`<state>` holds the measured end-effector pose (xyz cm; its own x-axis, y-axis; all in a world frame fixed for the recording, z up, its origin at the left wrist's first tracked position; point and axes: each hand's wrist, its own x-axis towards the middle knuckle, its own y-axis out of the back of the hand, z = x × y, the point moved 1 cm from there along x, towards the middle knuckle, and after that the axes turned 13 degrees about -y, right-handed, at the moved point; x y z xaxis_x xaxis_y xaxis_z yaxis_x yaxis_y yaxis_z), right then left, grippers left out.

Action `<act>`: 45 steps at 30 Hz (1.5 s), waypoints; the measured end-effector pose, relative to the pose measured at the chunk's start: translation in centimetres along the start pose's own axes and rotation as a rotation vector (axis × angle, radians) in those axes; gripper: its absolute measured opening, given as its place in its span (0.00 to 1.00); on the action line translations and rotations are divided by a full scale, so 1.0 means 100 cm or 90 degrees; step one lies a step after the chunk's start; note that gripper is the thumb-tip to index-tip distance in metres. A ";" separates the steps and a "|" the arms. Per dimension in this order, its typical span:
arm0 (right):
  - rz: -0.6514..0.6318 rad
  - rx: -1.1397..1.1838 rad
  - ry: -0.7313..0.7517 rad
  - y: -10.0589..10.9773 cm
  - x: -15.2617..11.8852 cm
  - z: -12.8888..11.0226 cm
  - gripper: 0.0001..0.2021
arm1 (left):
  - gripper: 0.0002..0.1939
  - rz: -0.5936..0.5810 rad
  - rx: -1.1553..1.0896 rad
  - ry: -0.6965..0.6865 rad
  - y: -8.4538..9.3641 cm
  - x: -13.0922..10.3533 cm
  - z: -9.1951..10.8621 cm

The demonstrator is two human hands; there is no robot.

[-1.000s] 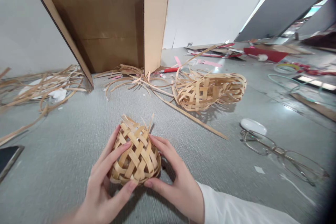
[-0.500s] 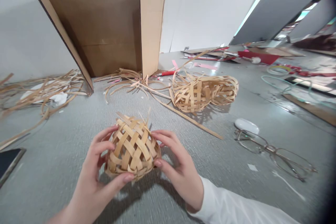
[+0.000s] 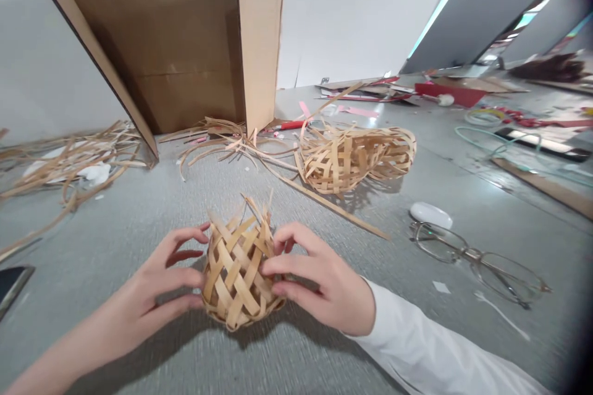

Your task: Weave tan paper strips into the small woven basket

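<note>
gray tabletop [image 3: 130, 222], loose wood strips [image 3: 333, 205] around, cardboard box [image 3: 185, 43] by the white wall [image 3: 352, 18]. small woven basket [image 3: 238, 271] is front-center btwn both hands, prob to steady it w/o crushing the weave. left hand [image 3: 160, 284]'s loosely open, fingertips at its left side; right hand [image 3: 331, 284]'s half-curled opp., can't tell if it's pinching anything.

Across the grey tabletop [image 3: 152, 216] lie loose strips [image 3: 118, 136] (pale, some curling), a long woven piece [image 3: 340, 160] — and eyeglasses [image 3: 473, 253].

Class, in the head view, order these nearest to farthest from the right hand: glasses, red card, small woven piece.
1. Small woven piece: at the right hand, on its left.
2. Glasses: to the right.
3. Red card: far back, right.
</note>
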<state>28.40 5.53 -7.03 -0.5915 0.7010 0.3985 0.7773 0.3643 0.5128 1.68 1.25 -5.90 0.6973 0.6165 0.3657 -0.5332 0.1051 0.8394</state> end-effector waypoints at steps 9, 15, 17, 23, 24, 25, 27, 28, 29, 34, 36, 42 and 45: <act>-0.148 0.127 -0.106 0.004 0.000 -0.004 0.08 | 0.10 -0.069 -0.007 -0.054 0.012 0.003 0.014; -0.154 0.128 -0.096 0.007 0.001 0.000 0.09 | 0.10 -0.035 -0.028 -0.062 0.015 0.003 0.012; -0.151 0.124 -0.092 0.007 0.002 0.002 0.09 | 0.10 -0.024 -0.053 -0.053 0.013 0.003 0.010; -0.113 0.104 -0.110 0.001 0.002 0.011 0.07 | 0.09 0.102 -0.094 0.019 0.000 0.003 0.000; -0.099 0.094 -0.119 -0.002 0.001 0.012 0.07 | 0.07 0.141 -0.106 0.035 -0.003 0.003 0.000; -0.083 0.085 -0.128 -0.004 0.000 0.013 0.07 | 0.04 0.188 -0.123 0.054 -0.007 0.003 0.000; -0.059 0.080 -0.146 -0.009 -0.001 0.013 0.07 | 0.08 0.285 -0.169 0.112 -0.014 0.003 0.003; -0.052 0.087 -0.152 -0.011 -0.002 0.013 0.07 | 0.10 0.328 -0.190 0.141 -0.017 0.002 0.006; -0.046 0.099 -0.155 -0.013 -0.003 0.013 0.07 | 0.10 0.362 -0.202 0.166 -0.021 0.002 0.009; -0.025 0.200 -0.207 -0.024 -0.008 0.007 0.11 | 0.06 0.417 -0.123 0.218 -0.040 0.002 0.032; 0.000 0.233 -0.246 -0.029 -0.011 0.003 0.18 | 0.08 0.424 -0.095 0.206 -0.049 0.001 0.040; 0.006 0.249 -0.285 -0.040 -0.017 -0.004 0.22 | 0.32 0.401 -0.062 0.192 -0.075 0.002 0.050; 0.024 0.257 -0.281 -0.043 -0.020 -0.001 0.20 | 0.34 0.363 0.002 0.181 -0.076 0.005 0.051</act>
<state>26.20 2.49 -10.00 -0.4839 0.8750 0.0129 0.8674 0.4776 0.1397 8.52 -3.27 -10.07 0.1499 0.7579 0.6349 -0.7817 -0.3023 0.5455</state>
